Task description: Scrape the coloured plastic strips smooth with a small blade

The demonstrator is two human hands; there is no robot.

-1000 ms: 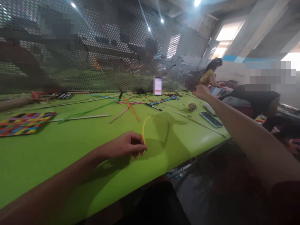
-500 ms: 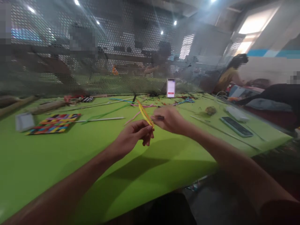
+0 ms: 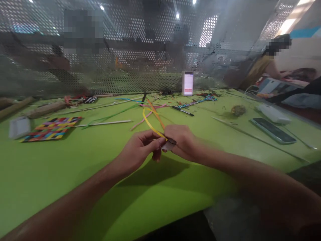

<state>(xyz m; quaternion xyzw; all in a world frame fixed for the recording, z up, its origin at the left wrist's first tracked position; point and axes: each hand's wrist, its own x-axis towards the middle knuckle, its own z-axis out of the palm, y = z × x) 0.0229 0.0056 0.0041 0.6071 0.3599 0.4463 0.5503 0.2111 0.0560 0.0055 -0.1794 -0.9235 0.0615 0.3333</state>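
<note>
My left hand [image 3: 147, 142] pinches the end of a yellow strip [image 3: 150, 124], which curves up and away over the green table [image 3: 105, 197]. Against its fingertips, my right hand [image 3: 182, 139] is closed on a small dark blade-like tool [image 3: 171, 141] with a pale flat part under it; its exact kind is hard to make out. An orange strip [image 3: 158, 115] runs from beside the right hand toward the back. Pink strips [image 3: 140, 123] and a green strip [image 3: 114, 113] lie just beyond the hands.
A woven colourful mat [image 3: 54, 129] and a white box [image 3: 20, 127] lie at left. A pen [image 3: 182, 110] sits behind the right hand. A phone [image 3: 273, 130] and thin sticks lie at right. An upright phone [image 3: 188, 83] leans by the mesh panel. A person sits beyond.
My right hand has come down and closer to the left fingertips with the dark tool. The yellow strip now bows outward, apart from the orange one. The view has shifted slightly.
</note>
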